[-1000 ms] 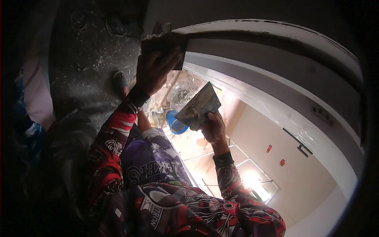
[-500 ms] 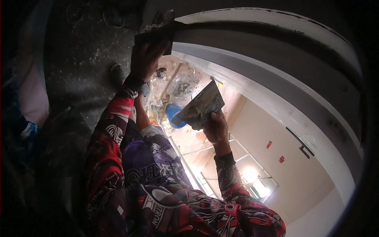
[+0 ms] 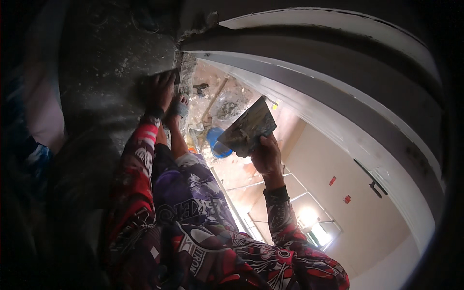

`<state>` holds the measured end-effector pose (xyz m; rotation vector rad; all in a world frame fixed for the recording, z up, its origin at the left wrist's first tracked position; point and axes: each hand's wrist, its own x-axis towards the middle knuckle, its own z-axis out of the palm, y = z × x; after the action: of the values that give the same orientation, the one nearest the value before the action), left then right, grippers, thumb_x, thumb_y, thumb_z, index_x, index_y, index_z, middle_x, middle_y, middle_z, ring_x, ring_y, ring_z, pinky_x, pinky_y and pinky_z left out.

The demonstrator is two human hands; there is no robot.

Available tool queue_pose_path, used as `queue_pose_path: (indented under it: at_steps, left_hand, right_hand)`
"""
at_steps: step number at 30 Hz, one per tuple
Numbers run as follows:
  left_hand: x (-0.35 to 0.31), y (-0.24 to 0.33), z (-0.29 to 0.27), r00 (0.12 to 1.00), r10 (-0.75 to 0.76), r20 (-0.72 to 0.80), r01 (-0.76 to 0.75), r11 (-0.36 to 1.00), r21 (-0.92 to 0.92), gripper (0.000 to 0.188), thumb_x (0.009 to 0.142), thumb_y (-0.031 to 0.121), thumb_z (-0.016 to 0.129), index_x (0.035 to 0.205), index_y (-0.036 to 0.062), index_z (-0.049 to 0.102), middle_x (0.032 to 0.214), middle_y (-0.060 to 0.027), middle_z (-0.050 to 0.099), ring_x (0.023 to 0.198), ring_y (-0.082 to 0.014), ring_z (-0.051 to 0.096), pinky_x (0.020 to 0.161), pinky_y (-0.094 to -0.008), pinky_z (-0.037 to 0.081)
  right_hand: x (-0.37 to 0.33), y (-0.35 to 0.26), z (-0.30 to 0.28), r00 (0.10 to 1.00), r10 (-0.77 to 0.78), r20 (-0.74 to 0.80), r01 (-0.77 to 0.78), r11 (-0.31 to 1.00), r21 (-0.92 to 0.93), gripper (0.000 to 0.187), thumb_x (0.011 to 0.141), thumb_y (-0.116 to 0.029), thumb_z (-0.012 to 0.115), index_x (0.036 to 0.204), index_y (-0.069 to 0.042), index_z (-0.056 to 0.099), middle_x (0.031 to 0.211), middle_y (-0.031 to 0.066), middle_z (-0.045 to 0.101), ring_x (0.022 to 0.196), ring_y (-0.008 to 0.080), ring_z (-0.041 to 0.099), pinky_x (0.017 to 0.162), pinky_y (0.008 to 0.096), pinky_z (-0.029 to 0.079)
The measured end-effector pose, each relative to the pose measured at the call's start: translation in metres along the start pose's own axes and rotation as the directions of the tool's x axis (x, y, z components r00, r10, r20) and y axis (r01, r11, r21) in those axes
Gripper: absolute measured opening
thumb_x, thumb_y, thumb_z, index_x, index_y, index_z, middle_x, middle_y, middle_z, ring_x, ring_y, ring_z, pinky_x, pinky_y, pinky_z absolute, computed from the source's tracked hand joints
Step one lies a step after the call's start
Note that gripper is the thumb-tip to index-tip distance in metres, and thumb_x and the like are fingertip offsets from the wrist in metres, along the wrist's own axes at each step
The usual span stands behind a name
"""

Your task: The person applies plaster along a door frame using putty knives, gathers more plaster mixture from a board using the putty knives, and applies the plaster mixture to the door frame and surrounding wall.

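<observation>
A worker's left hand grips a dark flat blade low over a dark speckled floor, having dropped from the end of a pale frame, where the blade was a second ago. The move uncovers a rough, broken edge beside the frame, and the blade appears to be clear of the frame's end for now, judging by the gap between them. The left fingers lie over the back of the blade, slightly parted; shadow hides their undersides, and whether the blade touches anything cannot be told. The right hand, little moved, holds up a wide smeared plate, pinched at its lower corner between the thumb and fingers mostly hidden from the camera. The plate hangs in front of part of a blue bucket, while a foot stands just beside the left wrist, close to the blade's space. The frame curves away across the right, bounding the reach on that side. Beyond it are a black fitting, two small red pieces on a pale surface, thin metal rods and a glaring bright light.
</observation>
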<state>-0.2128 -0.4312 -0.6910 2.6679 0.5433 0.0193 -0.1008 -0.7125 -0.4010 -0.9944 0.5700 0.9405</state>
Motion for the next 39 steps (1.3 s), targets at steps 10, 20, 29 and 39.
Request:
queue_pose_path:
  at_steps: [10, 20, 29, 39]
  left_hand:
    - [-0.026, 0.057, -0.205, 0.846, -0.391, 0.361, 0.510, 0.401, -0.761, 0.026, 0.095, 0.018, 0.057, 0.110, -0.0024, 0.060, 0.094, -0.0222, 0.067, 0.083, -0.0336, 0.068, 0.071, -0.0395, 0.052]
    - [-0.028, 0.093, -0.328, 0.988, -0.101, 0.118, 0.153, 0.528, -0.835, 0.032, 0.099, 0.016, 0.054, 0.124, -0.0045, 0.055, 0.094, -0.0225, 0.068, 0.080, -0.0293, 0.069, 0.070, -0.0363, 0.051]
    - [-0.008, 0.078, -0.339, 0.998, 0.067, 0.009, -0.040, 0.692, -0.721, 0.032, 0.098, 0.009, 0.052, 0.127, -0.0036, 0.055, 0.100, -0.0234, 0.067, 0.086, -0.0348, 0.069, 0.073, -0.0381, 0.052]
    - [0.016, 0.087, -0.373, 0.914, 0.406, -0.001, -0.352, 0.792, -0.500, 0.035, 0.090, 0.001, 0.054, 0.123, 0.0095, 0.063, 0.098, -0.0186, 0.066, 0.084, -0.0356, 0.065, 0.072, -0.0413, 0.052]
  right_hand:
    - [0.018, 0.007, 0.054, 0.989, -0.130, -0.074, 0.096, 0.931, -0.353, 0.035, 0.095, -0.013, 0.051, 0.128, 0.000, 0.051, 0.112, 0.0130, 0.063, 0.092, 0.0248, 0.067, 0.073, 0.0416, 0.061]
    - [0.003, -0.012, 0.105, 0.972, -0.225, 0.070, 0.231, 0.857, -0.460, 0.031, 0.095, -0.009, 0.046, 0.123, 0.001, 0.054, 0.109, 0.0112, 0.062, 0.093, 0.0200, 0.065, 0.078, 0.0367, 0.059]
    - [-0.021, -0.025, 0.123, 0.976, -0.188, 0.108, 0.217, 0.867, -0.449, 0.031, 0.093, -0.009, 0.049, 0.121, 0.001, 0.056, 0.106, 0.0108, 0.062, 0.090, 0.0203, 0.066, 0.071, 0.0358, 0.061]
    - [-0.021, -0.042, 0.137, 0.969, -0.188, 0.161, 0.246, 0.812, -0.529, 0.035, 0.093, -0.011, 0.049, 0.125, 0.002, 0.055, 0.103, 0.0100, 0.063, 0.083, 0.0203, 0.067, 0.066, 0.0327, 0.060]
